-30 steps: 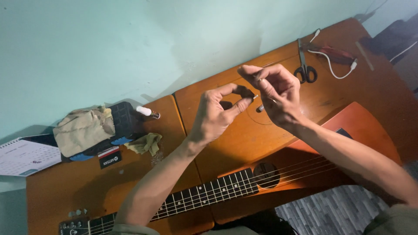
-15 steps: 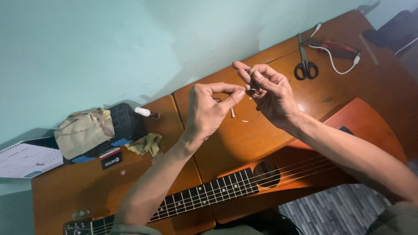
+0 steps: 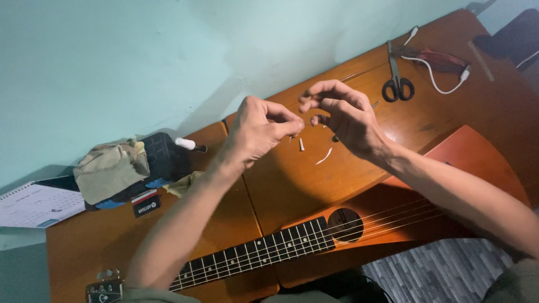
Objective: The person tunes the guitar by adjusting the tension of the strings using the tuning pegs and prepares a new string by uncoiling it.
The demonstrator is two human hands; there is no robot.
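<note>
leftmost, at the far left edge of the wooden table (image 3: 292,185), a white calendar sheet (image 3: 33,205) lies flat beside a folded khaki cloth (image 3: 109,168) heaped on a black pouch (image 3: 163,160); a small white-capped bottle (image 3: 185,143) rests against the pouch, out of the working area. along the near edge, an acoustic guitar (image 3: 393,216) lies on its back across the table, neck pointing left, sound hole up, so that its strings face the person. above the table's middle, the left hand (image 3: 255,134) is raised, thumb and forefinger pinched shut; what they grip is too fine to tell, possibly a thin string. just right of it a small white pin (image 3: 301,145) and a curved white sliver (image 3: 324,156) lie on the wood below the hands, within easy reach. the right hand (image 3: 345,115) hovers near the left, fingers curled and loosely spread, thumb close to the forefinger; whether it grips anything cannot be told. farther right, at the far edge, black-handled scissors (image 3: 397,81) lie closed, beside a white cable (image 3: 435,73) and a dark red tool (image 3: 438,57).
</note>
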